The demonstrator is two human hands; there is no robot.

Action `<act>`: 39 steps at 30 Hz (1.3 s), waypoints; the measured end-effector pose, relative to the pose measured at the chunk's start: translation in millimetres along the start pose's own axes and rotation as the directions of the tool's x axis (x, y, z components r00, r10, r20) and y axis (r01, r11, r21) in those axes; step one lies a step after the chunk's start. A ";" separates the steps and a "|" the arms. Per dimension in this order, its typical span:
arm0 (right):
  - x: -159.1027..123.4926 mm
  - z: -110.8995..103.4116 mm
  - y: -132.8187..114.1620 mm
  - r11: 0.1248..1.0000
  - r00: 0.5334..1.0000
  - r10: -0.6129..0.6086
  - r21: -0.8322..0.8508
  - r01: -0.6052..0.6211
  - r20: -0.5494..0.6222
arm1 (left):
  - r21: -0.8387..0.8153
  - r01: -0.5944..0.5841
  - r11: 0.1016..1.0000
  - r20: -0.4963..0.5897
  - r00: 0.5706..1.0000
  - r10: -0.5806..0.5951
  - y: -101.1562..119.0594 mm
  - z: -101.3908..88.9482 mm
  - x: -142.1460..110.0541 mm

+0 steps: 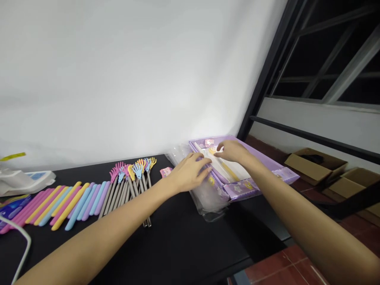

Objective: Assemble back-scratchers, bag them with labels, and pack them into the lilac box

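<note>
A purple display box (261, 156) with its lid folded up lies on the black table. Inside it is a back scratcher (230, 170) with a yellow handle and a yellow claw head. My right hand (234, 151) reaches in from the right, its thumb and fingers curled in at the scratcher's neck by the claw head. Over the box's left edge rests my left hand (188, 172), fingers apart and holding nothing. Clear plastic bags (208, 202) lie beneath it and along the box's left side.
Several back scratchers with metal rods (138, 172) and colored claws lie left of the box. Several loose colored handles (71, 202) form a row beside them. A white device (26, 180) and cable (25, 247) sit farther left. Cardboard boxes (316, 164) stand on the right.
</note>
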State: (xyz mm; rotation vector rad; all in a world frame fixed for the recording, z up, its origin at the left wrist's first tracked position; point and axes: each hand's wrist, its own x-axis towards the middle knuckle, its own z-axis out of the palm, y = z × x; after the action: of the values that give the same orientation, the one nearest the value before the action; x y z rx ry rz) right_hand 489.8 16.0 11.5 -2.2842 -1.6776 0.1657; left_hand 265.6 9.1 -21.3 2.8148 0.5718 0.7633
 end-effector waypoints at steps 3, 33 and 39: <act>-12.7 -17.4 -38.5 0.984 0.986 -0.163 0.064 0.165 -0.033 | 0.044 0.031 0.999 -0.021 0.999 -0.030 -9.3 -24.0 -11.1; -83.0 87.6 -179.2 0.917 0.953 -0.299 0.291 0.273 0.047 | 0.178 0.199 0.964 0.034 0.978 -0.208 -31.4 -83.5 -187.5; -87.3 68.4 -176.6 0.752 0.937 -0.329 0.632 0.186 0.116 | 0.152 0.312 0.938 -0.070 0.950 -0.305 -42.9 -104.8 -188.8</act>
State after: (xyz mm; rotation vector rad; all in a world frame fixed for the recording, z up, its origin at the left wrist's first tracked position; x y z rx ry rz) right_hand 283.3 -6.8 -6.5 -1.5699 -1.6936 0.8055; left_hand 47.7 -21.7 -27.9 2.7515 1.0989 0.7478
